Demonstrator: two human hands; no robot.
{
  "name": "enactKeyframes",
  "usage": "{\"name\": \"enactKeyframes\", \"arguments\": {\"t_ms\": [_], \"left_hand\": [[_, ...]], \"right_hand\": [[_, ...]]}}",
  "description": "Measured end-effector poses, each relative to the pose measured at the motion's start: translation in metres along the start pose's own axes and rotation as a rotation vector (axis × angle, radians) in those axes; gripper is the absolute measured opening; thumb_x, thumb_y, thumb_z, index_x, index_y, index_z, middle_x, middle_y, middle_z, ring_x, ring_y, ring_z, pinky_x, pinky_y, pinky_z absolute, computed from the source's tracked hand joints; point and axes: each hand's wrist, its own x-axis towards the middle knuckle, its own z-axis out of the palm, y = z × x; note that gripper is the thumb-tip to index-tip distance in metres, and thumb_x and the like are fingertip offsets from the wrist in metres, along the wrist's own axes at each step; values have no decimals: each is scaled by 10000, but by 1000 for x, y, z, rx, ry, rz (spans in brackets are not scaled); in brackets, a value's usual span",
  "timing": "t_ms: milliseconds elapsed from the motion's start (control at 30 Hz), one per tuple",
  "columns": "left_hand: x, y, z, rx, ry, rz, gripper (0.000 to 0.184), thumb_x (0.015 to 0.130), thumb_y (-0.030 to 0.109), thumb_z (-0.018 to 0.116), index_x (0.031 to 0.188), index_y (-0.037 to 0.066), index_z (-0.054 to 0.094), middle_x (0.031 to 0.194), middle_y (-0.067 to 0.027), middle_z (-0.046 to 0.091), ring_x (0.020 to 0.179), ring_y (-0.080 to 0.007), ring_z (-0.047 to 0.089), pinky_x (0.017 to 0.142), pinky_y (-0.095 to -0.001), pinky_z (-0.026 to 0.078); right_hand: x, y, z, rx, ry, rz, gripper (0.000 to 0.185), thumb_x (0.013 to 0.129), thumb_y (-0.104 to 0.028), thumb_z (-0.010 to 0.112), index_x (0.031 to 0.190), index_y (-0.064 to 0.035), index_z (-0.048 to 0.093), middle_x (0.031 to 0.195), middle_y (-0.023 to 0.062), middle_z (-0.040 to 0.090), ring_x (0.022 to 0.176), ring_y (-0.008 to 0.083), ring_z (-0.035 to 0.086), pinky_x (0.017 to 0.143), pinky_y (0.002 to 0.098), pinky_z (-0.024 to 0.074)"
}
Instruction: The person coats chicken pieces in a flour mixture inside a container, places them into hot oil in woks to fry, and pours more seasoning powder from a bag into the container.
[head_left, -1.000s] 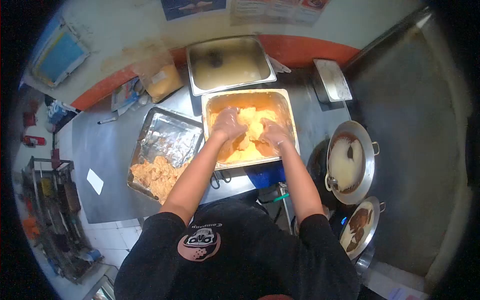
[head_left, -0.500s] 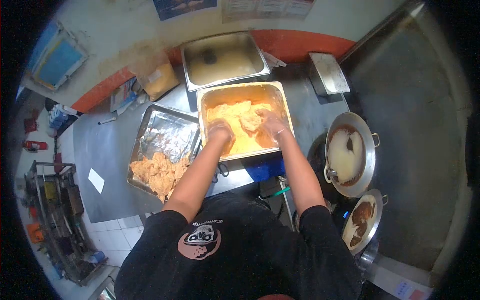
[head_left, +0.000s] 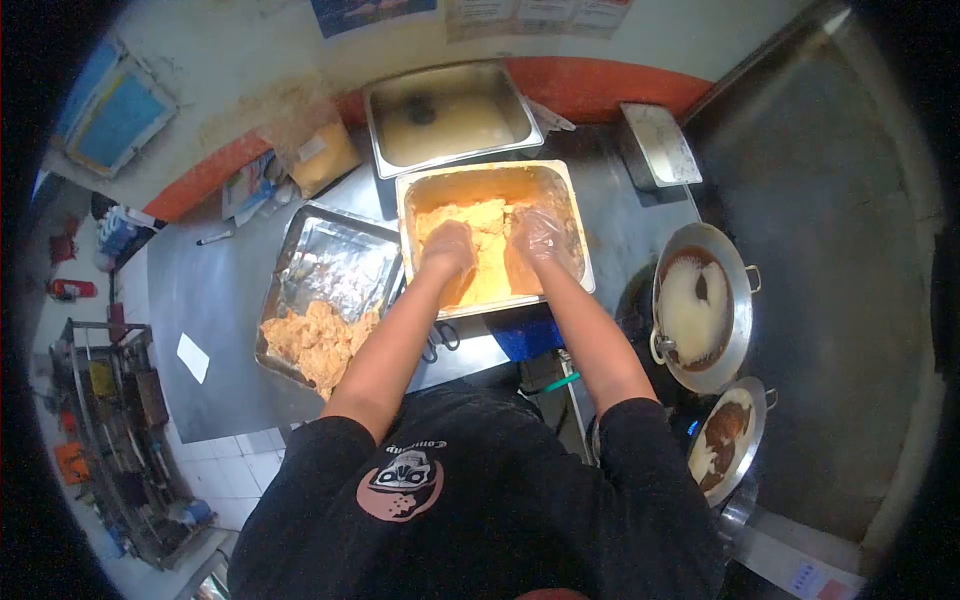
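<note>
A deep metal pan (head_left: 582, 235) holds yellow-orange flour (head_left: 487, 275) with lumpy coated pieces (head_left: 485, 215) that look like breaded chicken. Both my hands are inside it, in clear plastic gloves. My left hand (head_left: 448, 243) bends down into the flour on the left side, its fingers hidden beneath the palm. On the right, my right hand (head_left: 537, 232) presses down against the flour and lumps, knuckles up, fingertips out of sight. A strip of flour shows between the two hands. Left of the pan, a shallow metal tray (head_left: 335, 250) bears a heap of coated pieces (head_left: 318, 345).
Behind the pan stands another metal pan (head_left: 450, 110) with cloudy liquid. To the right are two woks, one with foaming oil (head_left: 690, 310), one with browned food (head_left: 728, 425). A narrow metal container (head_left: 660, 150), a plastic bag (head_left: 322, 160) and black-handled scissors (head_left: 445, 338) lie around.
My right hand has moved slightly left and turned knuckles up, covering the lump that showed beside it. My left hand has shifted a little up and right.
</note>
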Motion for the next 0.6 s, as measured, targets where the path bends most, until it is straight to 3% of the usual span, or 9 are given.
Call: {"name": "enactKeyframes", "arguments": {"t_ms": [100, 200, 300, 400, 500, 600], "left_hand": [[9, -5, 14, 40, -49, -91, 175, 829, 170, 636, 940, 64, 722, 983, -199, 722, 952, -368, 693, 829, -424, 556], [1, 0, 3, -24, -51, -151, 171, 831, 133, 624, 945, 65, 732, 1002, -195, 720, 975, -356, 694, 839, -424, 558], [6, -10, 13, -106, -19, -153, 205, 838, 115, 620, 991, 51, 741, 1062, -213, 710, 1032, -361, 686, 882, -434, 552], [1, -12, -3, -98, 6, -111, 262, 847, 128, 624, 1076, 34, 709, 1116, -220, 695, 1056, -373, 670, 928, -428, 534], [-14, -2, -32, -182, 104, -70, 312, 856, 152, 629, 1136, 23, 678, 1157, -226, 679, 1086, -378, 653, 961, -430, 515], [-19, 8, -47, -246, 275, -90, 307, 872, 218, 627, 1103, 21, 673, 1144, -228, 675, 1107, -376, 637, 966, -436, 505]], "right_hand": [[25, -9, 9, 70, -57, 129, 293, 845, -241, 592, 1040, -68, 724, 1061, 182, 707, 1019, 334, 675, 885, 436, 540], [27, -5, 20, 50, -22, 65, 320, 817, -280, 640, 1041, -68, 728, 1054, 184, 711, 1021, 334, 676, 898, 429, 539], [39, 2, 38, 8, -146, 57, 370, 826, -345, 661, 1060, -66, 727, 1072, 188, 710, 1053, 337, 668, 935, 417, 525], [9, -2, -19, 232, -45, 47, 403, 823, -389, 672, 1064, -71, 728, 1085, 190, 710, 1057, 358, 666, 944, 436, 521], [0, -7, -36, 356, -51, 398, 447, 815, -421, 680, 1066, -53, 725, 1097, 207, 703, 1077, 367, 658, 930, 455, 509], [-20, -23, -106, 667, -167, 416, 491, 812, -406, 696, 1072, 10, 692, 1058, 234, 700, 1057, 388, 663, 885, 481, 509]]}}
